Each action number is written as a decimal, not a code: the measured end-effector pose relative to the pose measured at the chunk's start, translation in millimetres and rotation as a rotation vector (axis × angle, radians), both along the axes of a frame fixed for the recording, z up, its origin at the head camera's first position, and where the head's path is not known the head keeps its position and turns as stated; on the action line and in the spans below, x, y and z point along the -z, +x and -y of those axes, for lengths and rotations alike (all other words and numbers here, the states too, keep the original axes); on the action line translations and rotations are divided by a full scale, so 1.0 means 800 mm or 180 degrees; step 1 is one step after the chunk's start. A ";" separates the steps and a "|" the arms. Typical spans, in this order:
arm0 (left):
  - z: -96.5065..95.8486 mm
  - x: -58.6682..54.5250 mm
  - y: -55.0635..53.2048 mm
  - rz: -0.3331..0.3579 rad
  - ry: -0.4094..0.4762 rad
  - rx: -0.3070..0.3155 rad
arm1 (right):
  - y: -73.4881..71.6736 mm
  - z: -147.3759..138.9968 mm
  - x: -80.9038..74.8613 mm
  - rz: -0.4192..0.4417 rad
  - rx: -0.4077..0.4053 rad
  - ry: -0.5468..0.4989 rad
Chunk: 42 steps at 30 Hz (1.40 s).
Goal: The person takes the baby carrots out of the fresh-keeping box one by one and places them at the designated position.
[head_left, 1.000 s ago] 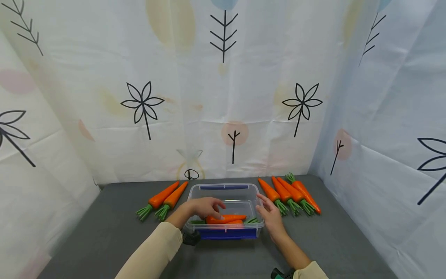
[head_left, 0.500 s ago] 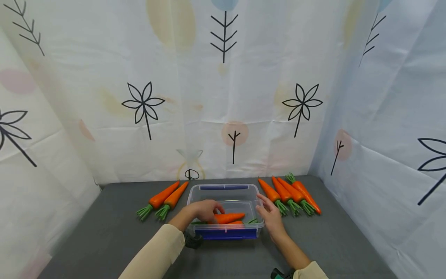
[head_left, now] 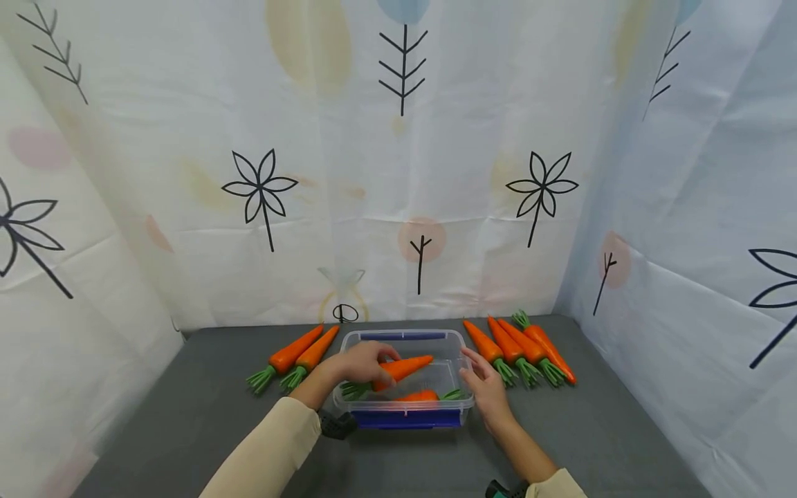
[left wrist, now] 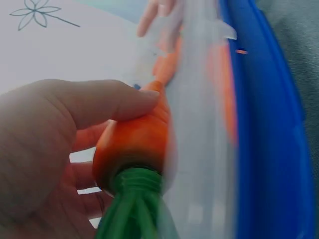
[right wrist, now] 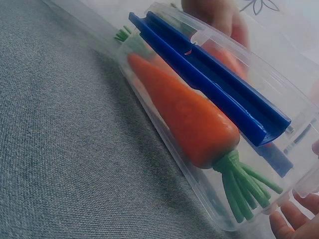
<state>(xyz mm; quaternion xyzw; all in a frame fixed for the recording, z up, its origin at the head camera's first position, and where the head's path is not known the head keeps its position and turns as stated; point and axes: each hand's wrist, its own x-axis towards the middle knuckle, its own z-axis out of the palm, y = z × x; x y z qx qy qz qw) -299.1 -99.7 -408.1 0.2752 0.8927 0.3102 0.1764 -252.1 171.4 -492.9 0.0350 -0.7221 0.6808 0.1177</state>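
Note:
My left hand [head_left: 363, 361] reaches into a clear plastic box [head_left: 451, 363] and grips an orange carrot [head_left: 409, 366] by its thick end. The thumb lies across the top of that carrot, and its green stalks [left wrist: 135, 199] point back toward the wrist. The carrot is tilted, its tip raised to the right. A second carrot [right wrist: 189, 117] lies along the box's front wall, below the blue latch [right wrist: 214, 82]. At the box's right side is my right hand [head_left: 488, 394], with relaxed fingers [right wrist: 294, 216] against the end wall.
Two carrots [head_left: 292, 351] lie on the grey table [head_left: 205, 408] left of the box. Several more carrots [head_left: 519, 346] are spread at its right, behind the right hand. A patterned white curtain [head_left: 349, 242] encloses the table at the back and sides.
My left hand has closed on the upper carrot and lifted it off the one beneath, tilting its tip up. The right hand has stayed at the box's side.

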 end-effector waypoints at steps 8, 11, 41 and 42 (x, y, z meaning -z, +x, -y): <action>0.025 -0.039 -0.005 -0.0232 0.0321 -0.0229 | 0.000 -0.001 0.001 -0.0041 -0.0029 0.0019; 0.037 -0.047 -0.007 -0.0242 0.0464 -0.0372 | 0.000 -0.002 0.002 -0.0046 -0.0070 0.0009; 0.204 -0.014 -0.031 -0.0656 0.0521 -0.1699 | 0.004 0.000 -0.003 -0.0004 -0.0062 -0.0019; 0.209 -0.011 -0.030 -0.0697 0.0486 -0.1760 | 0.004 0.000 -0.003 -0.0007 -0.0066 -0.0019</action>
